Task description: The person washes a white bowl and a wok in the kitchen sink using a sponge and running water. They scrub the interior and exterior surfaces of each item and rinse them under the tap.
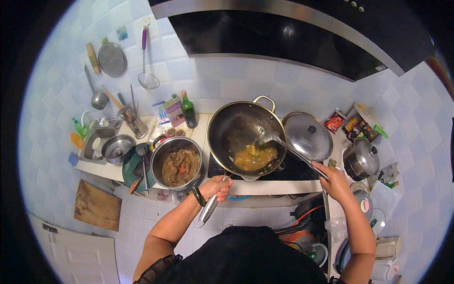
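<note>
My left hand (218,188) grips the metal handle of a large dark wok (234,124), tilted over the black cooktop. Brownish liquid with yellow and green bits (253,158) lies in the wok's lower part. In my right hand (333,179) is the handle of a metal ladle (271,137), its bowl inside the wok above the liquid. Left of the wok stands a steel pot (153,165) holding brown stewed food (181,167) with a red piece on top.
A domed steel lid (308,133) lies right of the wok, with a lidded pot (361,159) beyond. A green bottle (189,112) stands behind the steel pot. At the left are a metal bowl (118,147) and sink (95,133). The range hood (276,42) hangs above.
</note>
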A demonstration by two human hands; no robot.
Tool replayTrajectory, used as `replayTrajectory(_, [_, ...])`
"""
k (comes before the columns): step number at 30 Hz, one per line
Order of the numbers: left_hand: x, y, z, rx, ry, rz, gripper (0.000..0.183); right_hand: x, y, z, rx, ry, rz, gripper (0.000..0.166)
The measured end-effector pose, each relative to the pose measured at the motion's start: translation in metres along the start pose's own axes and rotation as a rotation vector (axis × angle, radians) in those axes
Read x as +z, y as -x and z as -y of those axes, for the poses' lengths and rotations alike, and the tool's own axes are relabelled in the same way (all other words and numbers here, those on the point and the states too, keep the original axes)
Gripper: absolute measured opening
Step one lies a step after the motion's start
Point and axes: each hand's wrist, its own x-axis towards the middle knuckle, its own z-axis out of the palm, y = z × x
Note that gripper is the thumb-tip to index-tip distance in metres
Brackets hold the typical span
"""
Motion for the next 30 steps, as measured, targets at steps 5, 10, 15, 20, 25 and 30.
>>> replayTrajectory(5, [0.000, -0.002, 0.002, -0.019, 0.005, 0.023, 0.020, 0.027, -0.058, 0.033, -0.067, 0.019, -0.170, 0.055])
replayTrajectory(10, [0.002, 0.003, 0.001, -0.004, 0.017, 0.052, 0.021, 0.039, -0.095, 0.051, -0.118, 0.067, -0.193, 0.053])
replayTrajectory(15, [0.001, 0.010, -0.003, 0.015, -0.001, 0.013, 0.028, 0.033, -0.083, 0.043, -0.075, 0.138, -0.137, 0.058])
replayTrajectory(20, [-0.005, 0.010, -0.003, 0.025, -0.031, -0.028, 0.030, 0.020, -0.035, 0.036, -0.010, 0.104, -0.063, 0.050])
replayTrajectory(25, [-0.008, 0.006, -0.001, 0.031, -0.078, -0.036, 0.028, 0.006, 0.006, 0.054, 0.142, -0.104, 0.227, 0.048])
replayTrajectory(30, [-0.007, 0.006, 0.000, 0.005, -0.031, -0.069, 0.022, 0.004, 0.013, 0.068, 0.217, -0.396, 0.236, 0.046])
